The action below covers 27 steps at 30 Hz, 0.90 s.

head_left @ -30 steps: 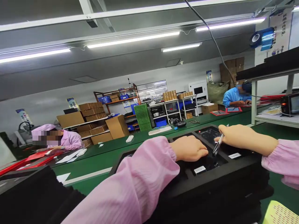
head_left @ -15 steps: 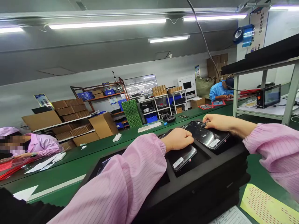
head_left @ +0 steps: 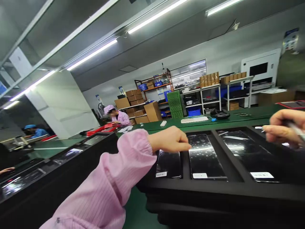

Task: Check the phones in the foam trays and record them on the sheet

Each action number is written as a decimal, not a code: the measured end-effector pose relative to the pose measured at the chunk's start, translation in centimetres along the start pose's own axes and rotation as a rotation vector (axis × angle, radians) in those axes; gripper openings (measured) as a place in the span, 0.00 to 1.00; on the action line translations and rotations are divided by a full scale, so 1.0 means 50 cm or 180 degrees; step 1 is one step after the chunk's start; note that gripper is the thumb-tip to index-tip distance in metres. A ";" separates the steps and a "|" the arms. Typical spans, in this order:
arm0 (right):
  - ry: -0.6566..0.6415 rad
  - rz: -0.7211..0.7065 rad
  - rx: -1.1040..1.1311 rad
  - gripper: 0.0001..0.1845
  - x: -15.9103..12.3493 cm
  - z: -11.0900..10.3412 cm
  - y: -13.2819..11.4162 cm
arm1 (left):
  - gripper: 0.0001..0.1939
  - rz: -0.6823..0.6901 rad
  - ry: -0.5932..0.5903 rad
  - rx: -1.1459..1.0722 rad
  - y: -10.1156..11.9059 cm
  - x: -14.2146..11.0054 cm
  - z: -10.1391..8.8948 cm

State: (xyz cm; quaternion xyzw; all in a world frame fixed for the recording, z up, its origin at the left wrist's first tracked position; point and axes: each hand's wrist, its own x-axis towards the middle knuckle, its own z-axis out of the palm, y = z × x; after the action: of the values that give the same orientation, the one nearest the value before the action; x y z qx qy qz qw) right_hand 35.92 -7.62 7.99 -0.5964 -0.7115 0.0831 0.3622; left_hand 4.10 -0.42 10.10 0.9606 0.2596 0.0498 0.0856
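Observation:
A black tray (head_left: 234, 159) holds several dark phone-like panels in separate slots, each with a white label at its near end. My left hand (head_left: 170, 139) hovers over the border between the left panel (head_left: 169, 163) and the middle panel (head_left: 206, 156). Its fingers are curled and the thumb points right; what they hold, if anything, is hidden. At the right edge my right hand (head_left: 284, 127), blurred, is closed around a slim pen-like stick (head_left: 296, 131), above the tray's right part. A wider panel (head_left: 245, 152) lies just left of it.
Another black tray (head_left: 78, 159) with panels stands on the left. Across the green bench (head_left: 152, 126) lie a white bar (head_left: 194, 120) and a dark device (head_left: 219, 114). A co-worker in pink (head_left: 122, 117) sits beyond; a person in blue (head_left: 39, 132) is further left.
The view has swung left, bringing the left tray into sight. Two panels that were tilted up under my hands now lie flat in the tray. My right hand has lifted off its panel.

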 end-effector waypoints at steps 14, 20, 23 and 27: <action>-0.0718 0.0765 -0.2090 0.10 0.042 0.236 -0.231 | 0.17 0.0940 0.0460 -0.0081 -0.067 -0.077 0.083; -0.0470 0.1204 -0.0718 0.07 0.078 0.233 -0.242 | 0.21 0.0346 0.0539 -0.0676 -0.069 -0.066 0.061; -0.0385 0.1094 -0.0836 0.05 0.083 0.236 -0.241 | 0.21 0.0422 0.0505 -0.0548 -0.065 -0.062 0.068; -0.0467 0.0914 -0.1128 0.05 0.074 0.229 -0.239 | 0.20 0.0554 0.0568 -0.0397 -0.068 -0.050 0.083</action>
State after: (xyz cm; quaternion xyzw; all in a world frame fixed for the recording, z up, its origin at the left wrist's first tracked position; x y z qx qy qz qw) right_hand 19.35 -3.94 7.82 -0.7381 -0.6472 0.0506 0.1837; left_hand 0.87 0.66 5.24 0.9641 0.1784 0.1583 0.1171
